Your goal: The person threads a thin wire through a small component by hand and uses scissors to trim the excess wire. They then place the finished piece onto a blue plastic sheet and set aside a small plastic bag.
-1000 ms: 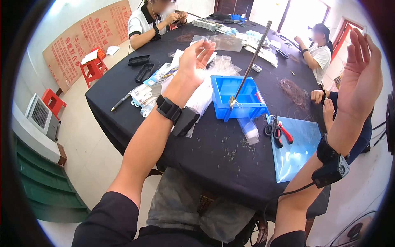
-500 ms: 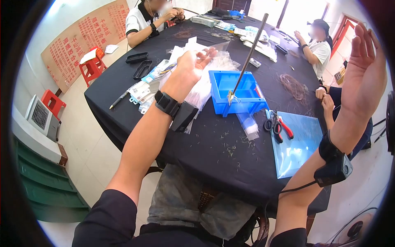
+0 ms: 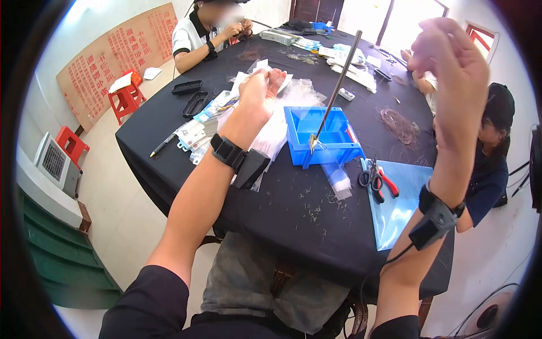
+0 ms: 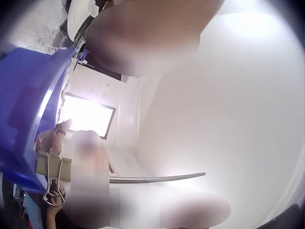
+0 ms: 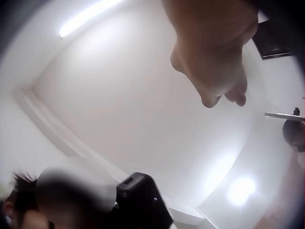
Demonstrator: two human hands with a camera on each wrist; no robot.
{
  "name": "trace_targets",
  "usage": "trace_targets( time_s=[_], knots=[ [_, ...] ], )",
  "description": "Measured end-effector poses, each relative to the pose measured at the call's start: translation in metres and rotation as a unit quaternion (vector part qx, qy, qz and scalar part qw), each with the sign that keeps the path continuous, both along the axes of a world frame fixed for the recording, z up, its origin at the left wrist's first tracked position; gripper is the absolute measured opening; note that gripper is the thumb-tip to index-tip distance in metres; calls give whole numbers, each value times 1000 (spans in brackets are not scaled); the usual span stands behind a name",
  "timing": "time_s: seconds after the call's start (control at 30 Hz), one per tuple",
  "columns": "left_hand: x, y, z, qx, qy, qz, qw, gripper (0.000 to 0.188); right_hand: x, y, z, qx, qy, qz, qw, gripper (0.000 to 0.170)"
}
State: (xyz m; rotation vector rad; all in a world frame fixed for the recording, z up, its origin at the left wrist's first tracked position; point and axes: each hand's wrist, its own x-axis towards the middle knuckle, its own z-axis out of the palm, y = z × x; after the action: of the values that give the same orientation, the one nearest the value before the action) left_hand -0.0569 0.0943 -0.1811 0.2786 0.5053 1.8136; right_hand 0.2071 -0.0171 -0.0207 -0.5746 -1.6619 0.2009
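My left hand is over the pile of clear plastic bags, left of the blue bin. Its thumb and fingers are bent close together; I cannot tell whether they pinch anything. My right hand is raised high at the right, wrist and fingers bent. From its fingertips in the right wrist view a faint, fine thread runs toward the metal rod. That rod leans up from the bin's near wall, where a binder clip grips it.
Scissors and red-handled pliers lie on a blue folder. A tangle of brown strands lies beyond the bin. Thread snippets dot the near cloth. A pen and black cases are at left. Other people sit around the table.
My right hand has moved left and inward, its straight, upraised fingers now bent over. My left hand has come down slightly, its fingers drawn closer together. Another person's head now shows behind my right forearm.
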Motion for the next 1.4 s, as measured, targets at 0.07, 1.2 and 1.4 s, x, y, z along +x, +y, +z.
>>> trace_targets(
  time_s=[0.07, 1.2, 1.4],
  knots=[
    [-1, 0, 1, 27, 14, 9, 1000, 16, -15, 5, -8, -2, -65, -14, 998, 21],
    [-9, 15, -24, 135, -9, -50, 990, 17, -18, 5, -11, -72, -169, -32, 983, 16],
    [-11, 22, -28, 136, -12, -46, 990, 23, -34, -39, -2, -50, -175, -47, 982, 17]
  ],
)
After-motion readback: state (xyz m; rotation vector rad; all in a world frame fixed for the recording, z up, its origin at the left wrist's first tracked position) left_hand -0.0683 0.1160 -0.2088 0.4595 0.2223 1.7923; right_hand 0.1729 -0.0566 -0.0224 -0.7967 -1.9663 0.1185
